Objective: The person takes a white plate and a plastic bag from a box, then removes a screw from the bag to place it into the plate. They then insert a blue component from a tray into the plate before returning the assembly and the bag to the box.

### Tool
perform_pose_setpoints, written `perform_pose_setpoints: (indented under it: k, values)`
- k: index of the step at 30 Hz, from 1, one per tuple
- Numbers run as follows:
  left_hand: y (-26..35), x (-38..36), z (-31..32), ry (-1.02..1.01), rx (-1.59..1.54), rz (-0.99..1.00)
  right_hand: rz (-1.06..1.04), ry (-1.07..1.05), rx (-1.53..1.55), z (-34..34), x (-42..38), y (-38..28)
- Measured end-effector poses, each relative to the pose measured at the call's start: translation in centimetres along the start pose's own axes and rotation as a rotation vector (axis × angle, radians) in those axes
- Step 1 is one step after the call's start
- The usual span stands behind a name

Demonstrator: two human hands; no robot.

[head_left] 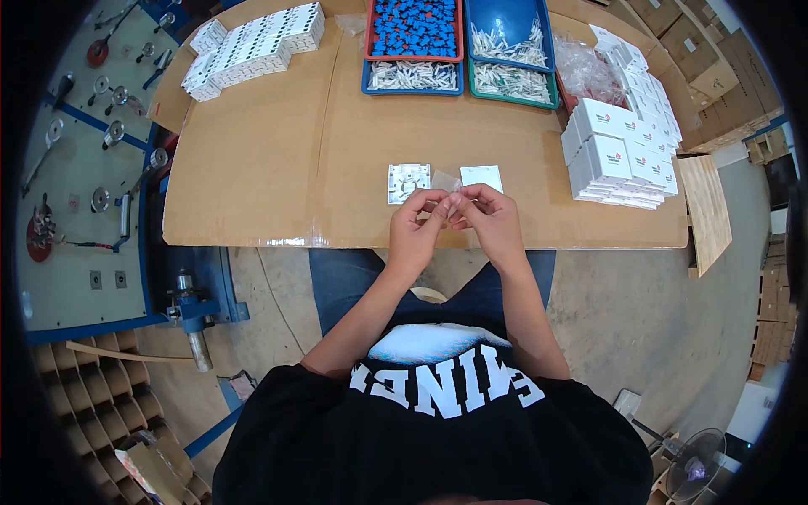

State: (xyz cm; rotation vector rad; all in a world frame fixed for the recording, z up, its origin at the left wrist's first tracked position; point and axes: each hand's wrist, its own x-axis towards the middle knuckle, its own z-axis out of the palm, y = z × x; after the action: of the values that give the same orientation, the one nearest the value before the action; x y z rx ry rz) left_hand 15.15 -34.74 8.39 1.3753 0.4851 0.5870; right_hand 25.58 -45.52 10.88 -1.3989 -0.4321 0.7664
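Both hands meet over the near edge of the cardboard-covered table. My left hand (pixel 418 220) and my right hand (pixel 488 217) pinch a small clear plastic bag (pixel 445 181) between their fingertips. What the bag contains is too small to make out. Just beyond my left hand lies a white square plate with fittings and holes (pixel 409 178). A plain white square cover (pixel 481 176) lies flat beyond my right hand, partly hidden by its fingers.
Trays at the back hold blue and red pieces (pixel 414 27) and white plugs (pixel 509 82). White boxes are stacked on the right (pixel 619 156), beside a heap of clear bags (pixel 587 71). More white units (pixel 252 50) stand back left. A machine panel (pixel 84 194) is at far left.
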Motion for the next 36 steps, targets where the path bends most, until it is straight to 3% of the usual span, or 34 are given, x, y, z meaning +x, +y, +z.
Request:
perform_pose_setpoints:
  k: [4,13,15,18,22,25,27,36]
  values:
    - [0.9,-0.3,0.1,0.049,0.128,0.08,0.054,0.016,0.051,-0.2,-0.1,-0.4]
    - [-0.3,-0.3,0.2,0.059,0.155,0.148,-0.134,0.176,-0.04,0.2,0.1,1.0]
    - [0.1,-0.1,-0.5,0.014,-0.283,-0.22,-0.255,0.114,-0.205,0.2,-0.2,0.5]
    - [0.5,0.1,-0.6,0.051,-0.332,-0.332,-0.316,-0.01,-0.254,0.2,-0.5,0.4]
    - [0.0,0.1,-0.3,0.099,-0.267,-0.258,-0.282,0.045,-0.137,0.4,-0.1,1.5]
    - [-0.4,0.1,-0.3,0.109,-0.351,-0.262,-0.137,0.073,-0.061,0.3,0.1,1.3]
    - [-0.9,0.2,-0.4,0.089,-0.333,-0.226,0.038,0.073,0.15,0.4,-0.2,0.5]
    - [-1.2,0.6,-1.4,0.131,-0.166,-0.139,-0.015,0.065,0.088,0.4,0.0,0.8]
